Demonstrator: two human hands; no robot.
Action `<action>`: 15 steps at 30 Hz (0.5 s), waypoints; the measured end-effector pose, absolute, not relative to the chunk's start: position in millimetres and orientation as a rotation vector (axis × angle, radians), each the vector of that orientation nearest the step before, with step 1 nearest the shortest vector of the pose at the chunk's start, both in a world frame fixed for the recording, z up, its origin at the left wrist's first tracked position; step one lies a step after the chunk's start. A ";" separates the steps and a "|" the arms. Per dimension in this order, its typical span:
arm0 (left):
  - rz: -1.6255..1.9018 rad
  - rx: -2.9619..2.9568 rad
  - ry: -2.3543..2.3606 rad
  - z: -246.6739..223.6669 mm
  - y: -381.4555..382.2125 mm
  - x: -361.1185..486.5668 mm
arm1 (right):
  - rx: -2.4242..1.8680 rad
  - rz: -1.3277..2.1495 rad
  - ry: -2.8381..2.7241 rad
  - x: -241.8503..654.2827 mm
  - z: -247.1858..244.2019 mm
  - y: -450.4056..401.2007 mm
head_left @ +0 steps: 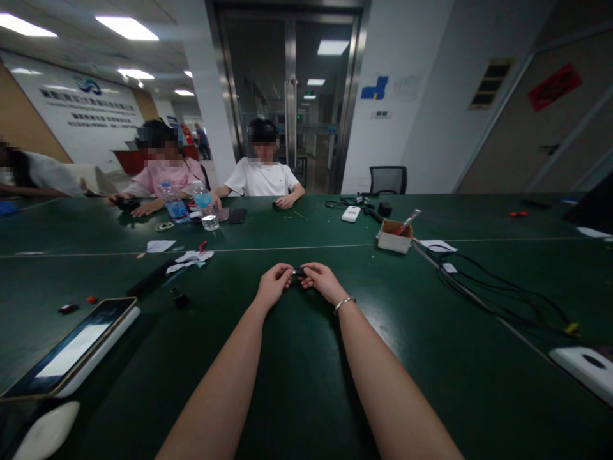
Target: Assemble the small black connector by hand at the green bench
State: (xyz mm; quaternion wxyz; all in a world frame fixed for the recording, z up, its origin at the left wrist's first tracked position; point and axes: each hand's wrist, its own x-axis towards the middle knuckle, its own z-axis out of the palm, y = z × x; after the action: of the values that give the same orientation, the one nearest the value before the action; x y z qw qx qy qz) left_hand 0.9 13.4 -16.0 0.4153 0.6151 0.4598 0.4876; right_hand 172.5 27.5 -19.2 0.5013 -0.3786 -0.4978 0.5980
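My left hand [272,284] and my right hand [323,280] meet over the dark green table [306,358], fingertips pinched together on a small black part [299,273] held between them. What the part is cannot be made out at this size. A silver bracelet [343,303] circles my right wrist. Both forearms stretch out from the near edge.
A phone [71,348] on a white block lies near left, with paper scraps [189,260] and small black bits [179,298] beyond. A cardboard box [395,236] with a tool, black cables [502,287] and a white device [587,367] lie right. Two people sit opposite behind water bottles [205,207].
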 end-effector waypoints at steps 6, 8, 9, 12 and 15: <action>1.224 1.573 1.159 -20.0 15.9 0.5 | -0.926 1.450 -1.187 172.1 -19.7 28.2; 1.229 1.568 1.156 -22.4 17.4 0.1 | -0.931 1.447 -1.186 171.9 -20.0 28.5; 1.231 1.562 1.158 -23.3 18.2 -0.1 | -0.932 1.445 -1.186 171.8 -20.1 28.6; 1.229 1.560 1.175 -25.0 19.7 -0.7 | -0.936 1.444 -1.190 171.8 -20.4 28.7; 1.246 1.551 1.174 -25.0 19.7 -0.6 | -0.927 1.443 -1.194 172.0 -20.3 28.2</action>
State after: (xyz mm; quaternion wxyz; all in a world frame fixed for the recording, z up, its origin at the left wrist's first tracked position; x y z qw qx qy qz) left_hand -0.6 19.7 -25.0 0.4040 0.6143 0.4648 0.4933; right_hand 172.0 28.2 -20.3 0.5020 -0.3835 -0.4942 0.5972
